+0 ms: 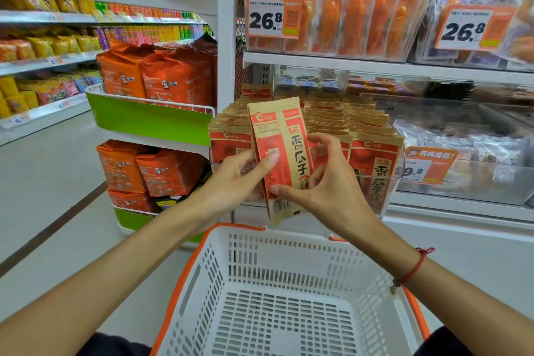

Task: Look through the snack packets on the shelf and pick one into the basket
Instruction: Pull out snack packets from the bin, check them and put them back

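The white shelf (375, 68) holds rows of snack packets. Below the hands sits a white basket (289, 240) with an orange rim, and nothing lies in it. A clear bin (388, 179) on the shelf is full of brown and red packets (372, 153) standing in rows. One packet (284, 150) is held up in front of the bin, above the basket. The left hand (239, 179) pinches its left side, thumb on the front. The right hand (326, 185) pinches its right edge with bent fingers. A red string (416, 267) is on the right wrist.
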The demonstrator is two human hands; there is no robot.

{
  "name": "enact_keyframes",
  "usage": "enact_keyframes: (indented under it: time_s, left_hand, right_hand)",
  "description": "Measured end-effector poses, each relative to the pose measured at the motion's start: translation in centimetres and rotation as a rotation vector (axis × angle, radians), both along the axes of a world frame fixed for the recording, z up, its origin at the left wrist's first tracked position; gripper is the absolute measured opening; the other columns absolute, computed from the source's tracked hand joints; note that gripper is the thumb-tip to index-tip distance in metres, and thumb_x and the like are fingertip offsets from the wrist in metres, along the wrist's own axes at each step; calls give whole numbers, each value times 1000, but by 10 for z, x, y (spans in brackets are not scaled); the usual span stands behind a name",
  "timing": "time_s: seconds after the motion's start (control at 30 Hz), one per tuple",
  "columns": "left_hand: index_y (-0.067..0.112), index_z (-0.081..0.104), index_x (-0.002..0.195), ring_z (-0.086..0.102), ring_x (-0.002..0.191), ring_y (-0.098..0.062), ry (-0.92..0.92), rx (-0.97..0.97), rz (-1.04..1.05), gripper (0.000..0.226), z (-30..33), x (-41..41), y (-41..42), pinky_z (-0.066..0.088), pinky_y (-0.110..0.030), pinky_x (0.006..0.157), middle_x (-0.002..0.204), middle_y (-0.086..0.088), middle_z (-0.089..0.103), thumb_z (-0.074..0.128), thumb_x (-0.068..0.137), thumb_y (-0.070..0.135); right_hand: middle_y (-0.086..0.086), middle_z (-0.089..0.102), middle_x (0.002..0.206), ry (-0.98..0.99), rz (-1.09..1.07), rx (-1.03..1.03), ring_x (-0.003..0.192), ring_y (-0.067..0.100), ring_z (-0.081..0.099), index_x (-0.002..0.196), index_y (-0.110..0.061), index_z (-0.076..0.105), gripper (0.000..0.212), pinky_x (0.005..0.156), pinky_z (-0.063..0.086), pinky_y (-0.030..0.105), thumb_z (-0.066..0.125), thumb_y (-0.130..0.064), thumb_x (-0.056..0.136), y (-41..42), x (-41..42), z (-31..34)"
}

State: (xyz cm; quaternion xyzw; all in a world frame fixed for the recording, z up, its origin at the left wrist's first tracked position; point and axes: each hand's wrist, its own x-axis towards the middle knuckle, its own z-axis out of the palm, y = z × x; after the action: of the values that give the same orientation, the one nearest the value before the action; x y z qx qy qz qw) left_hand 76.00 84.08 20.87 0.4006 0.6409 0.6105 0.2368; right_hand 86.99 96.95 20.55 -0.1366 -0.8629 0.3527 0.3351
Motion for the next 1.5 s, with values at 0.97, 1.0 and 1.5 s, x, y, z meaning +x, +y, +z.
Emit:
enact_keyframes:
  time_s: [0.97, 1.0, 1.5]
  left_hand:
    - [27, 63, 117, 67, 103, -7, -187, 119, 172, 23, -4, -10, 0, 58, -21, 71, 108, 2, 73, 59, 95, 27]
    - [28, 63, 115, 67, 103, -7, -202, 151, 201, 21, -2, -11, -1, 58, -19, 70, 107, 2, 73, 58, 95, 28]
    - [22, 61, 122, 68, 104, -14, -170, 179, 306, 29, 7, -17, -9, 59, -25, 79, 110, -2, 72, 58, 94, 30]
  right_hand:
    - [-13, 65, 79, 100, -20, -21, 74, 1, 62, 113, -28, 59, 28, 61, 53, 19, 70, -28, 87, 24, 5, 1]
    - [-15, 66, 86, 67, 20, -8, 79, 2, 62, 117, -27, 60, 32, 66, 56, 21, 70, -24, 87, 24, 4, 1]
    - [-8, 70, 94, 45, 89, -39, 83, 6, 63, 123, -32, 62, 45, 74, 55, 22, 72, -12, 85, 26, 4, -1]
